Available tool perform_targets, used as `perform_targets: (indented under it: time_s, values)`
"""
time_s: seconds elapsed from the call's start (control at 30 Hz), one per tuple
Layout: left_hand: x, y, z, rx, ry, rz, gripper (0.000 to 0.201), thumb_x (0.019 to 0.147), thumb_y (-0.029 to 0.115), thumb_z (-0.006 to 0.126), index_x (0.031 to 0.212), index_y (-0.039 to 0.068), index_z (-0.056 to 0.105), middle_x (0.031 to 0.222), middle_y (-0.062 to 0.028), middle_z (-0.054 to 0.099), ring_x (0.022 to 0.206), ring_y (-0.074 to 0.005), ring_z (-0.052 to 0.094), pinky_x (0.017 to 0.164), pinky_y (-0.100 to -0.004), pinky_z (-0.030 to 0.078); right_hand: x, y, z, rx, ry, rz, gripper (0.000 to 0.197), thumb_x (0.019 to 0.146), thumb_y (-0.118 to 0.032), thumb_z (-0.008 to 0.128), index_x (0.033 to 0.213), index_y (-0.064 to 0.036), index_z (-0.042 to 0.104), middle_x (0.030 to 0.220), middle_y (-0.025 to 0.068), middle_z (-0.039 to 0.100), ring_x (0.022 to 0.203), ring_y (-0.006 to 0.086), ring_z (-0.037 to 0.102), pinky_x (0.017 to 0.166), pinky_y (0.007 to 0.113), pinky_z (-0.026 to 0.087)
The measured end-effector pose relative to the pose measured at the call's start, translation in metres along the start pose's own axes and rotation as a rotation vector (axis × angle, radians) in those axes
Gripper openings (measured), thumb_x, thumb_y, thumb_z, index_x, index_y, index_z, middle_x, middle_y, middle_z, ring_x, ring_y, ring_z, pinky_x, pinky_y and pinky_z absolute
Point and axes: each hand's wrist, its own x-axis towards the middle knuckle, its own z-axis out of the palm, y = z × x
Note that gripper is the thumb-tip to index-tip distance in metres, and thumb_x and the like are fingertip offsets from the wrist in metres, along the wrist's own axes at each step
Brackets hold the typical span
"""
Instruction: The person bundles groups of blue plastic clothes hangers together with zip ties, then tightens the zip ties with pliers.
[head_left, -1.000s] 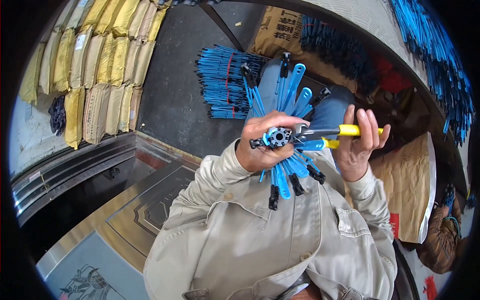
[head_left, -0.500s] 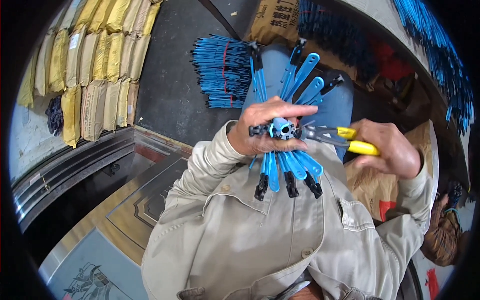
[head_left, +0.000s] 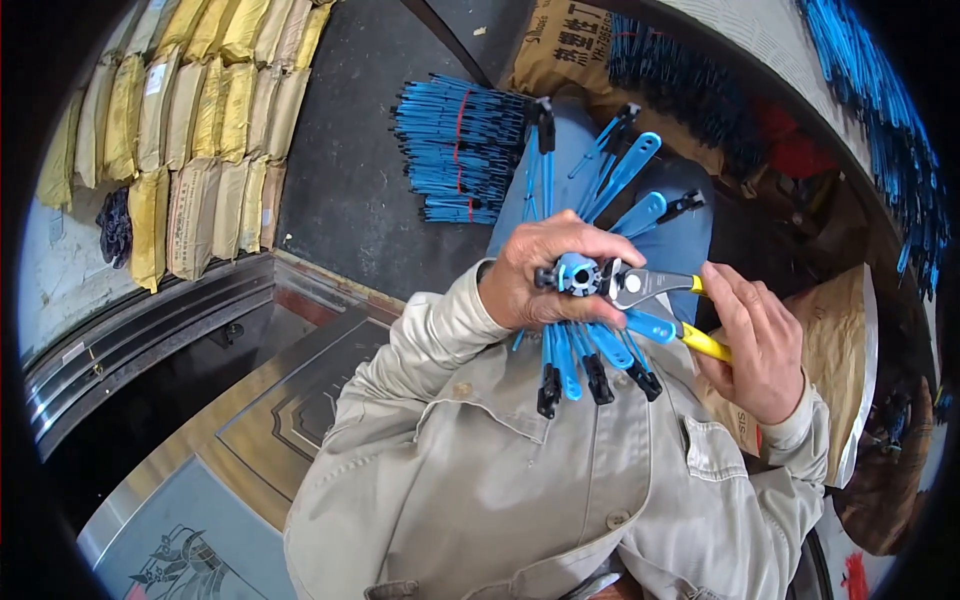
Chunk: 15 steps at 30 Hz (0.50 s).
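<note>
Workroom, dark floor [head_left: 350, 150] ahead of you, your jeans [head_left: 550, 175] bent over its right edge. Nearest: your beige jacket [head_left: 530, 460], and in front of it, held off any surface, a blue-and-black hub [head_left: 584, 280] with its open end facing up. Your left hand [head_left: 520, 265] is curled round it, thumb on one side and fingers on the other, gripping; slim blue arms [head_left: 625, 170] fan out past the hand, some toward the knees, some back toward the jacket. Key relation: hub and pliers [head_left: 640, 287] sit side by side, the pliers' head just right of the hub's rim, near the left fingertips. Pliers' long axis runs across your body, head to the left, yellow handles splayed to the right and slightly back toward you. Left hand is nearer the hub; your right hand [head_left: 760, 345] is well out along the tool, partly closed, holding the spread handles between fingers and palm. Cannot tell whether the jaws bite on anything or whether the head touches the hub. One blue strip [head_left: 650, 325] lies close below the pliers. Farther: red-tied blue rods [head_left: 450, 150] on the floor's right side, by your leg; farther left, yellow and tan packages [head_left: 195, 130] stacked along the floor's left edge.
</note>
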Motion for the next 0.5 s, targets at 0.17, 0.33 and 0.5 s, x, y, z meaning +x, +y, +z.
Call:
perform_targets:
  time_s: [0.17,0.33,0.5]
  values:
    - [0.009,0.001,-0.008,-0.013,-0.151,0.012,0.053,0.058,0.036,0.082,0.095,0.002,0.066,0.088,-0.0078,0.066,0.073,-0.0158,0.059,0.067,-0.0282,0.041,-0.010,0.037,0.007,1.356,-0.579,0.544,0.057,0.076,-0.019,0.068,0.124,0.0008,0.041,0.099,0.0177,0.056,0.064,0.0260,0.060,0.058,0.031,0.049]
    - [0.007,-0.002,-0.009,0.004,-0.132,0.068,0.052,0.058,0.034,0.081,0.098,0.004,0.065,0.092,-0.0069,0.066,0.074,-0.0139,0.058,0.068,-0.0274,0.039,-0.009,0.026,0.003,1.402,-0.358,0.356,0.050,0.080,-0.021,0.063,0.121,0.0010,0.045,0.095,0.0222,0.057,0.065,0.0298,0.063,0.059,0.033,0.049]
    - [0.003,0.000,-0.010,-0.008,-0.099,-0.013,0.051,0.061,0.029,0.081,0.104,0.007,0.064,0.099,-0.0055,0.066,0.084,-0.0137,0.061,0.074,-0.0266,0.038,-0.003,-0.002,0.011,-0.010,0.042,0.075,0.048,0.084,-0.013,0.061,0.124,-0.0013,0.039,0.092,0.0210,0.061,0.057,0.0203,0.062,0.054,0.028,0.050]
